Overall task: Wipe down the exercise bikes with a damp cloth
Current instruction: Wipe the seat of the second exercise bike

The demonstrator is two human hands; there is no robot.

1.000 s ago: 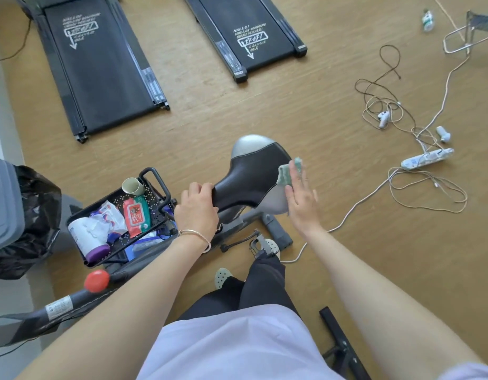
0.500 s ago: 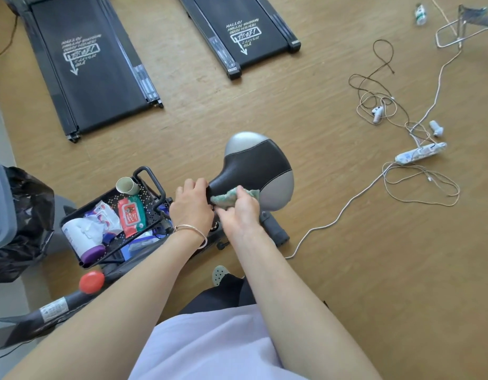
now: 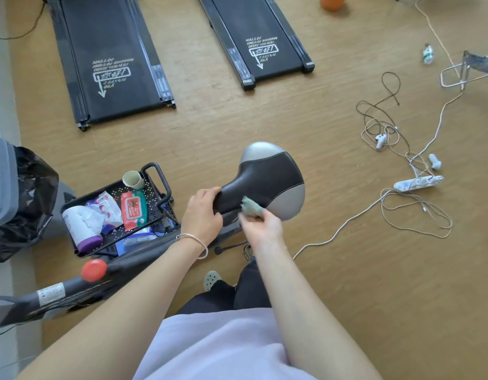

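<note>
The exercise bike's black and silver saddle [image 3: 267, 176] stands in the middle of the view, wide end pointing away from me. My left hand [image 3: 203, 215] grips its narrow nose. My right hand [image 3: 262, 226] holds a crumpled green cloth [image 3: 251, 207] against the saddle's near right side, just below the black part. The bike's dark frame [image 3: 70, 292] with a red knob [image 3: 94, 270] runs off to the lower left. The seat post is hidden under my hands.
A black cart tray [image 3: 155, 198] with wipes, a roll and a cup stands left of the saddle. Beside it, a bin with a black bag [image 3: 23, 198]. Two treadmills [image 3: 108, 58] lie ahead. Cables and a power strip [image 3: 418, 183] sprawl on the wooden floor at right.
My right hand slid the cloth from the saddle's right flank toward the nose, then a little back along the near side. My left hand kept its grip on the nose.
</note>
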